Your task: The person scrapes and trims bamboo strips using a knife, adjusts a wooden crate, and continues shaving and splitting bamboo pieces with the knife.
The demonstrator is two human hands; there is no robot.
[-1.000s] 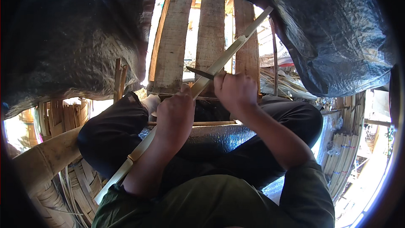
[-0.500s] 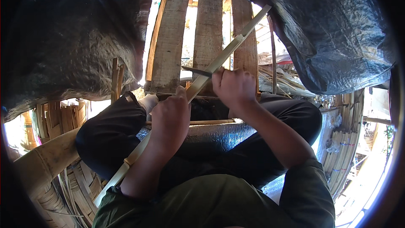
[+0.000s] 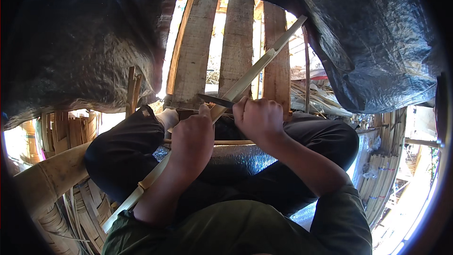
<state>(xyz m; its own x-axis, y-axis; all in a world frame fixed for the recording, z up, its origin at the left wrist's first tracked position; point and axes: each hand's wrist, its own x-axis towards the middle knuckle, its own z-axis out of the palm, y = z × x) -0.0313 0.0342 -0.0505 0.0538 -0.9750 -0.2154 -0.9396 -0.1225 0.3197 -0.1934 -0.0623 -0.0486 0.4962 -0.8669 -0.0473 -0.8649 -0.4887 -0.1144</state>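
Observation:
A long pale bamboo strip [image 3: 252, 73] with raised nodes runs slantwise from the lower left, under my left forearm, up to the far right. My left hand [image 3: 192, 137] is wrapped round it near the middle, the index finger pointing along it. In my closed right hand [image 3: 259, 117] is a knife, its handle hidden by the fingers. The dark knife blade [image 3: 215, 100] lies across the strip, just beyond my left hand, its tip pointing left.
Wooden planks [image 3: 238, 42] with gaps stand ahead of me. Dark plastic sheeting [image 3: 85, 42] hangs at both sides. A thick bamboo pole [image 3: 52, 174] lies at the left, above woven bamboo [image 3: 89, 203]. Bundled strips [image 3: 380, 179] are at the right, and my crossed legs [image 3: 125, 153] are below.
My right hand and the knife have come nearer to me along the bamboo strip, close to my left hand. The left hand keeps its hold. The view has shifted slightly.

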